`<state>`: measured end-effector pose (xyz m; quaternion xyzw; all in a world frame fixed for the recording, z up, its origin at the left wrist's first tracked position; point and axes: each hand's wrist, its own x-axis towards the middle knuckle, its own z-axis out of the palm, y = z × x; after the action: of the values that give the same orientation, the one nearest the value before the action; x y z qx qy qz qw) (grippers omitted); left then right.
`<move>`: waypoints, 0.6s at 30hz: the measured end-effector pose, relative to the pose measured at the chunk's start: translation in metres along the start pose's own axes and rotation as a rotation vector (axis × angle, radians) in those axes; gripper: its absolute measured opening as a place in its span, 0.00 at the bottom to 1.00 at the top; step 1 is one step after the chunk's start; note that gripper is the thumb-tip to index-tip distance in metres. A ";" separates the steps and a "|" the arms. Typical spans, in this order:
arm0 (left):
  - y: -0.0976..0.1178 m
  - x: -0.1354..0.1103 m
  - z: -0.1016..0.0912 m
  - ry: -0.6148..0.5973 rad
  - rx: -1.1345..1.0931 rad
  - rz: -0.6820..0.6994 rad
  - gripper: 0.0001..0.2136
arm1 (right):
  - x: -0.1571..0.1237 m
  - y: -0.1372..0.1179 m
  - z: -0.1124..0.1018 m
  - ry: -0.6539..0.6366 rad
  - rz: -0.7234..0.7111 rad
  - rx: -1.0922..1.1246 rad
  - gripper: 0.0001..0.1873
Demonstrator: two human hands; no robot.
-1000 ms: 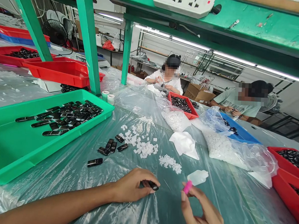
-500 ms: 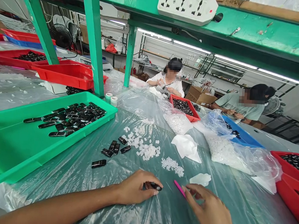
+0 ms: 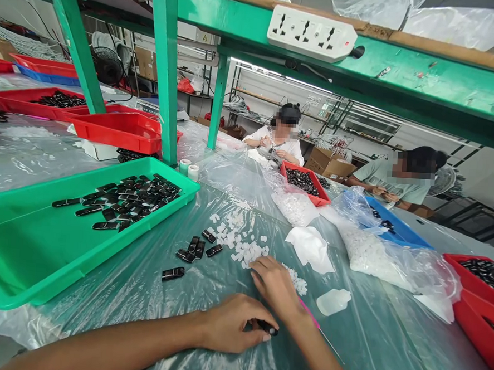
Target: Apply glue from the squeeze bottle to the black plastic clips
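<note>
My left hand (image 3: 238, 323) rests on the plastic-covered table, its thumb and fingers closed around a small black plastic piece (image 3: 268, 327) with a rounded end. Past it, my right hand (image 3: 275, 284) reaches over to a pile of small white pieces (image 3: 245, 249). Its fingers are stretched out with the tips at the pile's near edge, and no held item shows. Beside my right forearm lies a thin tool with a pink handle (image 3: 311, 316) and a slender shaft. A second heap of smaller white bits (image 3: 298, 280) is partly hidden behind my right hand.
Several black pieces (image 3: 195, 247) lie left of the white pile. A green tray (image 3: 78, 264) holds many more. A small clear bottle (image 3: 334, 302), white cloth (image 3: 310, 247) and bag of white pieces (image 3: 376, 262) are at right. Green posts (image 3: 165, 74) rise behind; two people sit opposite.
My right hand has let go of the pink-handled tool and moved left and forward to the white pieces. The left hand keeps its hold on the black piece. The view has shifted slightly.
</note>
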<state>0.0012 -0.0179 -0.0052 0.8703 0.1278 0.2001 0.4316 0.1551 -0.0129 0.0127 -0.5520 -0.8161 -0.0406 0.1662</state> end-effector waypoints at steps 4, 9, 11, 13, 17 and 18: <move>-0.001 0.000 0.000 0.003 0.014 0.038 0.14 | 0.007 0.000 0.029 0.035 -0.009 0.018 0.11; -0.001 0.000 -0.001 0.012 -0.025 0.011 0.14 | -0.004 0.004 0.029 0.159 0.104 0.134 0.10; -0.001 0.000 -0.001 0.017 -0.063 -0.018 0.14 | -0.013 0.006 0.020 0.230 0.184 0.195 0.10; -0.002 0.001 0.000 0.031 -0.120 -0.052 0.13 | -0.025 0.006 0.010 0.291 0.254 0.264 0.10; -0.006 0.005 0.001 0.084 -0.300 -0.118 0.11 | -0.053 0.002 0.000 0.381 0.355 0.415 0.06; -0.008 0.006 0.001 0.092 -0.364 -0.137 0.12 | -0.059 -0.001 0.000 0.413 0.387 0.501 0.05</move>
<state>0.0067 -0.0120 -0.0108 0.7570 0.1681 0.2296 0.5882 0.1743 -0.0657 -0.0062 -0.6183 -0.6308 0.0821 0.4616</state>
